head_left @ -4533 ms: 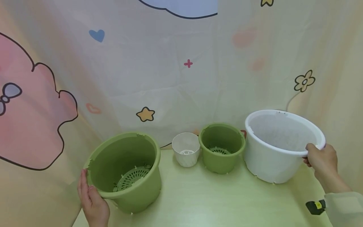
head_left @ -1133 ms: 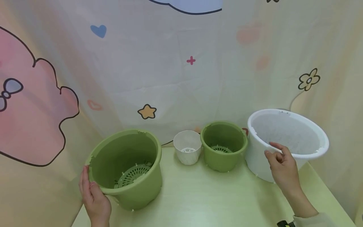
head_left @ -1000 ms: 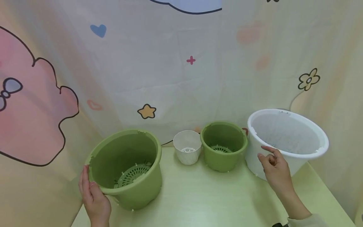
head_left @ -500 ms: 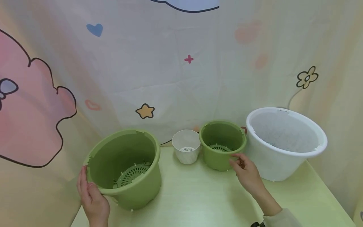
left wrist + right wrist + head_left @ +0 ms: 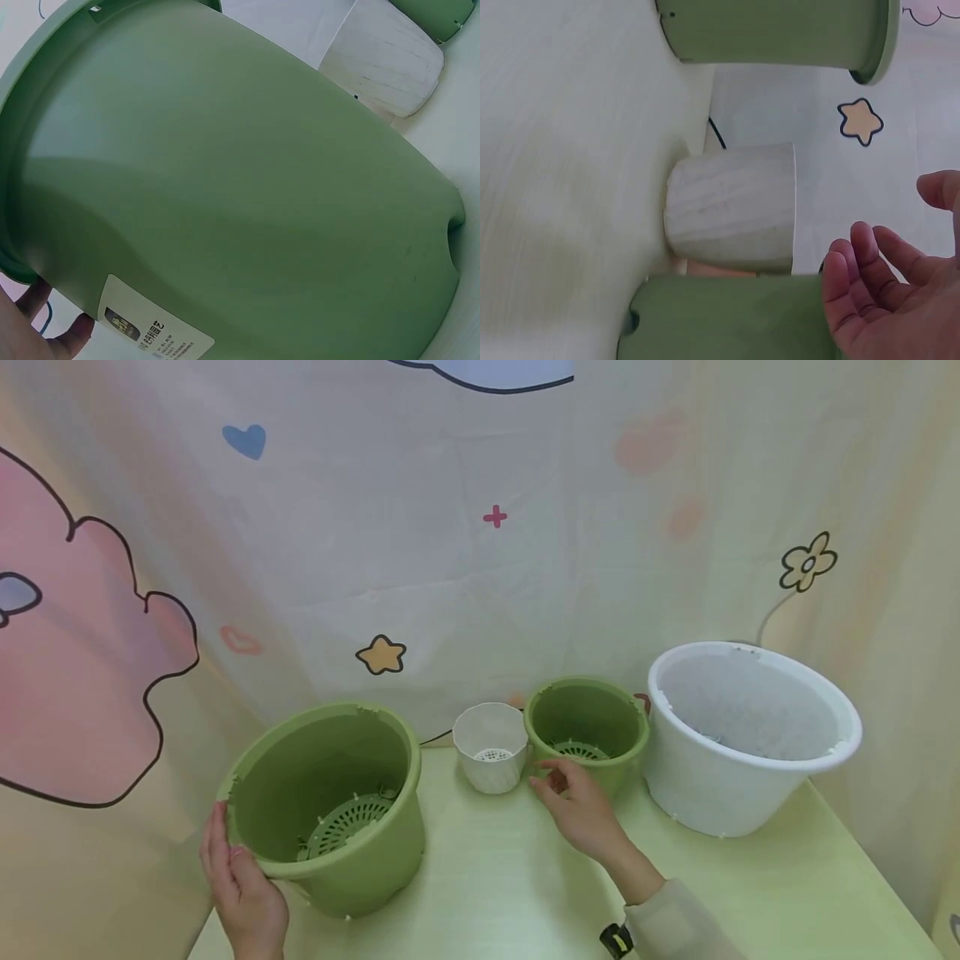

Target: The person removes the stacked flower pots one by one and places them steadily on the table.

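A large green plastic plant pot (image 5: 375, 868) with a slotted base stands at the left. My left hand (image 5: 247, 897) rests against the outside of its rim, fingers extended upward and thumb lower down; in the left wrist view the fingertips (image 5: 75, 334) touch its wall beside a paper label. Toward the middle, my right hand (image 5: 581, 810) hovers in front of a smaller green pot (image 5: 615, 768), holding nothing, its fingers loosely bent and the thumb apart. A small white pot (image 5: 491, 768) with a faceted rim stands just left of those fingertips.
A large white pot (image 5: 720, 793) stands at the right of the pale table (image 5: 487, 893), beside the smaller green pot. Behind the row hangs a printed curtain (image 5: 375, 543). A dark device (image 5: 617, 939) sits at the right wrist.
My right hand has let go of the large white pot's rim and moved left, past its front, to the front of the smaller green pot. The left hand keeps its place.
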{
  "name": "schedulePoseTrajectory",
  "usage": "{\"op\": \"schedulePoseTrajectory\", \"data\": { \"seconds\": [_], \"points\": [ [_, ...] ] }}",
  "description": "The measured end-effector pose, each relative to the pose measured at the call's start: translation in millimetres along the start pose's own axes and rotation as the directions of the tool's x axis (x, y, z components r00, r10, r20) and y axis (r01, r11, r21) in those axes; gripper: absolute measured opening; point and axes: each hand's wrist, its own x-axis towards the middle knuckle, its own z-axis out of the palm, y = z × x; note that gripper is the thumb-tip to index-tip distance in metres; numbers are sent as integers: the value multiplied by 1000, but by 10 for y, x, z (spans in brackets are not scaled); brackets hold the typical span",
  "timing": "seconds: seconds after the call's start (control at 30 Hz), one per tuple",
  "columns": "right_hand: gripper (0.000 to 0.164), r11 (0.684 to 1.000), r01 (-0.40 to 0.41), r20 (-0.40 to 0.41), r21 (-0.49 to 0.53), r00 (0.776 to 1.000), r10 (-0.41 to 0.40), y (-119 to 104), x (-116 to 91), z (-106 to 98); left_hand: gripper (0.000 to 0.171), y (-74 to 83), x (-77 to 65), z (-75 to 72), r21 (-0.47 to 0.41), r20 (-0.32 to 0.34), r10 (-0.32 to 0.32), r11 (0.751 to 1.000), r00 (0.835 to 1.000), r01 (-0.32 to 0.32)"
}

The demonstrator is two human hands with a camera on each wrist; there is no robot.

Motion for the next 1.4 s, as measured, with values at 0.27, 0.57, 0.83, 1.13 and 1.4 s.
{"op": "schedulePoseTrajectory", "data": {
  "seconds": [0.27,0.57,0.83,1.13,1.4],
  "points": [
    [33,996,64,61,60,996,-68,-247,77,407,54,-7,9,-7,2,-6,-4,1000,1000,4],
    [52,986,76,187,151,977,-104,-476,52,764,54,-13,-1,-1,-2,2,-19,1000,1000,19],
    [63,977,19,240,211,968,-71,-715,109,989,54,3,15,-16,-9,-4,-11,1000,1000,11],
    [67,956,34,286,293,950,-122,-825,141,1139,53,21,-12,-18,-11,7,-6,1000,1000,6],
    [67,945,78,288,318,942,-175,-897,132,1144,54,44,-4,-62,5,48,-23,1000,999,23]
  ]
}}
